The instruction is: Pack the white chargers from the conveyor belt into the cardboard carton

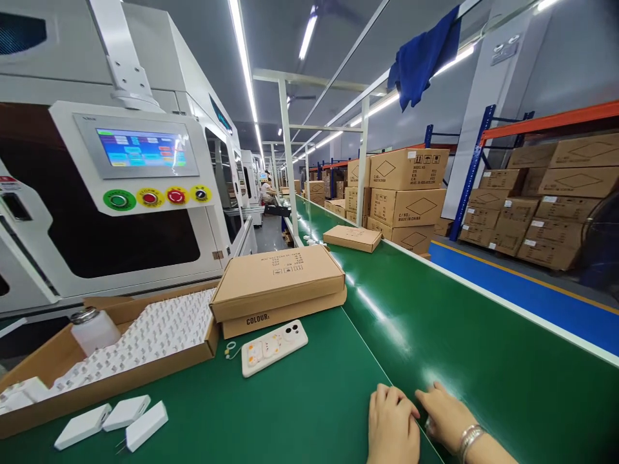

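Observation:
My left hand (pixel 394 422) rests palm down at the edge of the green table (pixel 314 399), beside the conveyor belt. Its fingers lie loosely over the surface, and nothing shows in them. Close to its right, my right hand (pixel 447 415) is over the belt, with a bracelet (pixel 471 439) at the wrist. The fingers of that hand are curled in, with a small pale bit below them that I cannot make out. A phone in a cream case (pixel 274 348) lies ahead of my hands. Three white plug adapters (pixel 146 425) are at the lower left.
An open carton (pixel 169 354) holds rows of white adapters and a bottle (pixel 94 330). Stacked flat boxes (pixel 280 277) stand beyond the phone. Another flat box (pixel 353 237) lies on the green belt (pixel 435 309). A machine with a control panel (pixel 140 161) stands left.

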`<state>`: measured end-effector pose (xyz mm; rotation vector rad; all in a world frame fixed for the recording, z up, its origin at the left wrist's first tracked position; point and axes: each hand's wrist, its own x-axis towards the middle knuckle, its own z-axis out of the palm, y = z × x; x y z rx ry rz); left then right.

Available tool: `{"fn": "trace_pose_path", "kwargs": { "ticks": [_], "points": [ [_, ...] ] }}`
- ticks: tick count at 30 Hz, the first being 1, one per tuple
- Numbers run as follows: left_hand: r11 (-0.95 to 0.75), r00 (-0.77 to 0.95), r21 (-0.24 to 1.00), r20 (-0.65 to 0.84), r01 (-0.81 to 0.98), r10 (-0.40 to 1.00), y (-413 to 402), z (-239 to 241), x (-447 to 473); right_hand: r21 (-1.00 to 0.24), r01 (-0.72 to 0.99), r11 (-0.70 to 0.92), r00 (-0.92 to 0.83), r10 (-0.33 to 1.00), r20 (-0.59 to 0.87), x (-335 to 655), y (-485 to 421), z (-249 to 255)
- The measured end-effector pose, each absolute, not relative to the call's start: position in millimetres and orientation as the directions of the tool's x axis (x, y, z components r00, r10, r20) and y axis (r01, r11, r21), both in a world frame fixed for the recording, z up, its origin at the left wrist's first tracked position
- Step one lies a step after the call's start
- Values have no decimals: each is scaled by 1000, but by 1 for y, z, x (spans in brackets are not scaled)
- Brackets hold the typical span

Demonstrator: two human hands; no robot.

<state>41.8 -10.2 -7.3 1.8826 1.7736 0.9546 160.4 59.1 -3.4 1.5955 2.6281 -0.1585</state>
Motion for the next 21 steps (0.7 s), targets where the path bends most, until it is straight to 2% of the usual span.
{"fn": "trace_pose_path", "kwargs": {
  "ticks": [3, 6, 8, 9, 10, 11, 12, 14, 17, 21],
  "points": [
    [-140, -37, 686, 237, 714, 971, -14, -3, 40, -135, 903, 409, -426, 892, -149, 169, 63, -2],
    [-138, -35, 690, 230, 711, 973, -16, 1, 39, -277, 872, 404, -457, 874, -163, 186, 62, 13],
    [-140, -29, 689, 228, 711, 973, -16, 4, 39, -554, 774, 306, -470, 864, -179, 201, 52, 26],
    [-142, -29, 688, 231, 712, 973, -16, 5, 39, -730, 659, 181, -456, 868, -196, 209, 43, 32],
    [-146, -29, 688, 237, 711, 971, -15, 6, 39, -873, 488, 14, -421, 880, -221, 217, 33, 37],
    [-152, -28, 689, 243, 709, 970, -15, 7, 39, -947, 284, -153, -368, 894, -255, 225, 20, 41],
    [-158, -27, 691, 248, 705, 968, -15, 8, 39, -956, 95, -276, -306, 906, -292, 232, 6, 44],
    [-170, -19, 693, 257, 701, 966, -15, 10, 39, -915, -133, -380, -175, 918, -356, 244, -26, 48],
    [-195, 6, 681, 269, 706, 963, -14, 11, 37, -849, -299, -435, -80, 898, -432, 253, -72, 55],
    [-217, 38, 658, 276, 721, 960, -14, 9, 36, -696, -504, -512, -117, 839, -532, 252, -113, 73]
  ]
}}
